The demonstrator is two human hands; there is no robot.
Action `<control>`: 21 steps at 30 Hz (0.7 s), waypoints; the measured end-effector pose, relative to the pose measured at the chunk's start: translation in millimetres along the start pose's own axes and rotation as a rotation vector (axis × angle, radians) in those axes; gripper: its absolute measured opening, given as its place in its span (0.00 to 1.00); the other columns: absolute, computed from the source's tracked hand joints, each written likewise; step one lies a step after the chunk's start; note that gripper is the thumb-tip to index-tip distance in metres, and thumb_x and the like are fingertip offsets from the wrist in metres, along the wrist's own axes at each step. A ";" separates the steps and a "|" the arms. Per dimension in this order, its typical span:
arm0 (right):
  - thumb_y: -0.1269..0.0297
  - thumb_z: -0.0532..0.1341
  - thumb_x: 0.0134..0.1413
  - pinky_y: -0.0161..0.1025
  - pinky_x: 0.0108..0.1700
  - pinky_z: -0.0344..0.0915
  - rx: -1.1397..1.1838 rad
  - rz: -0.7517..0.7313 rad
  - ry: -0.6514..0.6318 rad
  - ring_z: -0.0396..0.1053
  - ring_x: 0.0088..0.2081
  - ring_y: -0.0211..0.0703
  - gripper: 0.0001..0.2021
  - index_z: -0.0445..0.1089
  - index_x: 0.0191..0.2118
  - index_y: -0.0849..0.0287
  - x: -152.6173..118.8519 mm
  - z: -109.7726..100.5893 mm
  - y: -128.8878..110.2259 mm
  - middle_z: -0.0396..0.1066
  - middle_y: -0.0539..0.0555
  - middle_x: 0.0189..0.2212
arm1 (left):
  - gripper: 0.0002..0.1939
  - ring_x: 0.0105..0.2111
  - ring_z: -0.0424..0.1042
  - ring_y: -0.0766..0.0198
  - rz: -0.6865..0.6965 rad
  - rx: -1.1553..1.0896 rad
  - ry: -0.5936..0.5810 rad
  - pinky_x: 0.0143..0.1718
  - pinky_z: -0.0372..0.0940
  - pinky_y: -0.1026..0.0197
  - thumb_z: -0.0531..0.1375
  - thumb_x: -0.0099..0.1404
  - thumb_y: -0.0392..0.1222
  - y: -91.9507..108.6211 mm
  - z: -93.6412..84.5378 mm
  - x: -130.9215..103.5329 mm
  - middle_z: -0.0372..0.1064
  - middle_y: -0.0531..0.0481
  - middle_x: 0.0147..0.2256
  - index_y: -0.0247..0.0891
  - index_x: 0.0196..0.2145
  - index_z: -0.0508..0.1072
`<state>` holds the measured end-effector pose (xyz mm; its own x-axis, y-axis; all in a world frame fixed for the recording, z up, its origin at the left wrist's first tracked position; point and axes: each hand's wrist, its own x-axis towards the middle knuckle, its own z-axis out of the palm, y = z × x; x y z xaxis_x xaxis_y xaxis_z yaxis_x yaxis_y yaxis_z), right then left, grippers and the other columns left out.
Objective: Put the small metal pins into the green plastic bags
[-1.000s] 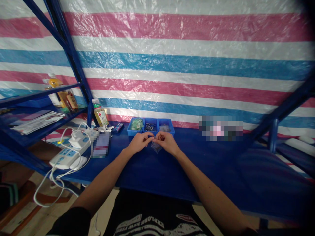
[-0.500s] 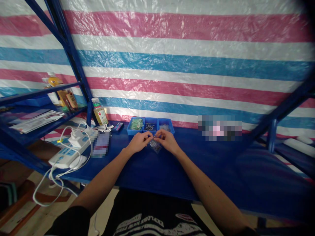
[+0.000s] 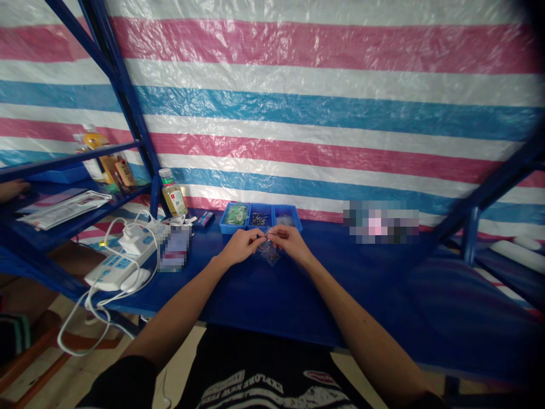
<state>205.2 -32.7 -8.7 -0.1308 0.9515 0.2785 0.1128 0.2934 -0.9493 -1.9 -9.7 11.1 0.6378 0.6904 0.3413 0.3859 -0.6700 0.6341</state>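
The hands (image 3: 244,247) (image 3: 290,241) are bare, and the black short-sleeved shirt (image 3: 264,347) bears white lettering (image 3: 258,382) and a small reddish oval (image 3: 320,376).

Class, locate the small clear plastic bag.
Near the head view's centre, the bag is between the left hand and right hand, in front of the blue plastic bins.

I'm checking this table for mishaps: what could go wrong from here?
The clear bag held between the left hand and right hand might slip. The blue trays sit just beyond, so a nudge could shift them. The white cable loops past the edge of the table and could snag.
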 end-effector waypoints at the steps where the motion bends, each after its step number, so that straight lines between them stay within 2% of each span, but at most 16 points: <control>1: 0.45 0.69 0.47 0.35 0.26 0.60 -0.020 -0.009 -0.012 0.66 0.25 0.39 0.20 0.73 0.35 0.58 -0.6 0.7 -1.2 0.72 0.50 0.26 | 0.16 0.21 0.66 0.67 0.001 0.001 0.007 0.29 0.59 0.67 0.55 0.74 0.52 -0.3 -0.2 0.0 0.68 0.56 0.21 0.38 0.39 0.75; 6: 0.46 0.65 0.53 0.35 0.28 0.60 -0.109 -0.047 -0.070 0.64 0.26 0.39 0.18 0.72 0.33 0.59 -1.7 3.0 -2.2 0.69 0.49 0.25 | 0.16 0.21 0.66 0.67 0.010 0.013 0.006 0.28 0.59 0.66 0.54 0.74 0.51 -0.3 -1.0 -0.5 0.68 0.55 0.21 0.38 0.37 0.75; 9: 0.48 0.64 0.54 0.36 0.30 0.60 -0.154 -0.075 -0.048 0.65 0.27 0.39 0.17 0.71 0.31 0.59 -1.3 2.5 -1.5 0.68 0.49 0.25 | 0.16 0.22 0.67 0.67 0.013 0.029 -0.004 0.29 0.59 0.66 0.54 0.74 0.50 0.5 0.5 -0.2 0.68 0.55 0.22 0.38 0.39 0.75; 11: 0.48 0.64 0.54 0.36 0.30 0.60 -0.165 -0.066 -0.012 0.65 0.27 0.40 0.16 0.71 0.31 0.58 -1.0 1.8 -1.4 0.68 0.48 0.24 | 0.13 0.23 0.67 0.67 0.021 0.051 0.014 0.29 0.60 0.66 0.55 0.74 0.49 0.5 1.7 0.4 0.69 0.55 0.24 0.39 0.43 0.74; 15: 0.49 0.66 0.51 0.35 0.26 0.59 -0.058 -0.010 0.070 0.65 0.23 0.39 0.17 0.69 0.35 0.57 -0.1 1.8 -0.2 0.68 0.47 0.23 | 0.17 0.29 0.69 0.65 0.083 0.080 0.137 0.34 0.64 0.64 0.59 0.70 0.42 -1.1 1.5 1.6 0.74 0.51 0.35 0.40 0.55 0.70; 18: 0.49 0.70 0.46 0.34 0.23 0.57 0.056 0.016 0.095 0.66 0.22 0.38 0.24 0.65 0.44 0.54 0.2 3.0 2.2 0.70 0.46 0.25 | 0.15 0.39 0.72 0.61 0.160 0.112 0.177 0.40 0.67 0.61 0.60 0.70 0.41 -1.9 -0.4 1.8 0.73 0.45 0.46 0.41 0.53 0.73; 21: 0.47 0.71 0.46 0.34 0.23 0.57 0.093 0.012 0.067 0.66 0.21 0.38 0.26 0.64 0.47 0.52 -0.1 4.2 3.1 0.70 0.45 0.24 | 0.12 0.48 0.71 0.57 0.212 0.132 0.196 0.47 0.68 0.57 0.61 0.70 0.44 -2.8 -1.0 1.8 0.71 0.44 0.51 0.42 0.50 0.77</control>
<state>201.5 -32.3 -12.3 -0.0633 0.9598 0.2734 0.0216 0.2752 -0.9611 -2.6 -6.3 10.7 0.5772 0.5628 0.5917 0.3495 -0.8251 0.4438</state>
